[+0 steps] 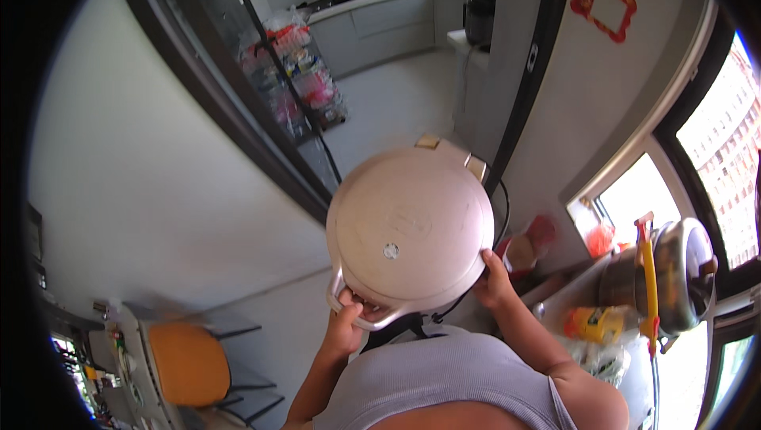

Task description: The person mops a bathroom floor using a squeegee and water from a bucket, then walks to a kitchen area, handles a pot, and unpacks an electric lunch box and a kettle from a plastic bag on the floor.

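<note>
A round, pale pink electric griddle pan (410, 222) with a domed lid is held in front of my body. Its hinges (452, 155) point away from me, and a small round sticker (390, 251) is on the lid. My left hand (349, 324) grips the loop handle (374, 324) at the near left. With the thumb over the rim, my right hand (494, 282) holds the pan's right side; its other fingers are mostly hidden underneath. A black cord (505, 204) shows beyond the pan's right edge.
Ahead, a dark-framed sliding doorway (526, 67) opens onto a kitchen with grey cabinets (392, 20). Plastic bags fill a rack (309, 82) behind the glass. At right stand a large metal pot (672, 275) and a bottle (600, 323). An orange chair (189, 364) is at lower left.
</note>
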Motion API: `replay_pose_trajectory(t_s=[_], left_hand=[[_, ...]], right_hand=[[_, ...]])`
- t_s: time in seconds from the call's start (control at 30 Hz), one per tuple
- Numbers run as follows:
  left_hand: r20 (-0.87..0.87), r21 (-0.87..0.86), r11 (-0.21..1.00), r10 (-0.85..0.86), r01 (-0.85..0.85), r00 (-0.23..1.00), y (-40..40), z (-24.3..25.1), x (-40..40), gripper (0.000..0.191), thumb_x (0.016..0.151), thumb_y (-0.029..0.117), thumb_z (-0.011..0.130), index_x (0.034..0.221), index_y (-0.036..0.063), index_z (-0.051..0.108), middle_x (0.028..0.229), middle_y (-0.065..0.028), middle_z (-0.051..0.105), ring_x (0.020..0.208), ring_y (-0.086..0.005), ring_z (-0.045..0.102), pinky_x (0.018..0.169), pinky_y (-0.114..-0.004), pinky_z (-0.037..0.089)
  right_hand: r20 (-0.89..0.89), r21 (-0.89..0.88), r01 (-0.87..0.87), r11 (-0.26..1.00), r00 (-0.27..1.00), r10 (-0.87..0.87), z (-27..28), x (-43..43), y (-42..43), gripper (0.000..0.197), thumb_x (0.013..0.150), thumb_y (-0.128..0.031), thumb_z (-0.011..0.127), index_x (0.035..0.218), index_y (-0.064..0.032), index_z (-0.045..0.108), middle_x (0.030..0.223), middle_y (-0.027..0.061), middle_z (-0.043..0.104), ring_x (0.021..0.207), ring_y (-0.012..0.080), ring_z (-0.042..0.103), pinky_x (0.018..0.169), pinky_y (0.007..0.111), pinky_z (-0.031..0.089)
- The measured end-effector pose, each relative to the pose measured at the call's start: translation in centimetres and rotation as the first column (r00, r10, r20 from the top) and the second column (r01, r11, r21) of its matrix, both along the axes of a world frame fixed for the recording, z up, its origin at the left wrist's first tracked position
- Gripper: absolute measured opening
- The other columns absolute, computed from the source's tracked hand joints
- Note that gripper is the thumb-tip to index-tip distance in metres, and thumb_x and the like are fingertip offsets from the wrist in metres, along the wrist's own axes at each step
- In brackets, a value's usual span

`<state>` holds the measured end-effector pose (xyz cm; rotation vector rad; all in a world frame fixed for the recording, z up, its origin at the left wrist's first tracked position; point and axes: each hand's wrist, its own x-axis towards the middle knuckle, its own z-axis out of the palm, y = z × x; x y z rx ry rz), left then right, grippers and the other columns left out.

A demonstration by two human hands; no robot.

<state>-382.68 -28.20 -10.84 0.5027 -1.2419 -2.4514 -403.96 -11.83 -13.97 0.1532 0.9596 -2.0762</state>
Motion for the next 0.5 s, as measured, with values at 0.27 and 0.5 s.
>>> replay_pose_trajectory(t_s=[0.27,0.5], left_hand=[[0.063,0.145,0.976,-0.171,0.161,0.983,-12.3,-1.0,-15.3,0.063,0.073,0.013,0.040,0.130,-0.0022,0.018,0.127,-0.0184,0.035,0.113,-0.0336,0.043,0.097,-0.045,0.034],[0.062,0.178,0.960,-0.231,0.217,0.971,-21.3,-2.0,-29.9,0.061,0.075,0.010,0.038,0.131,-0.0011,0.016,0.128,-0.0178,0.033,0.115,-0.0328,0.041,0.098,-0.046,0.033]], right_hand=[[-0.054,0.105,0.084,0.991,0.995,-0.079,-2.0,-12.9,-8.0,0.037,0.079,-0.038,0.054,0.094,-0.0052,0.055,0.071,0.0000,0.056,0.050,0.0082,0.044,0.047,0.021,0.033],[-0.057,0.020,0.113,0.993,0.992,-0.112,-4.7,-27.0,-16.0,0.037,0.079,-0.037,0.054,0.097,-0.0049,0.054,0.073,0.0008,0.055,0.052,0.0099,0.045,0.048,0.022,0.034]])
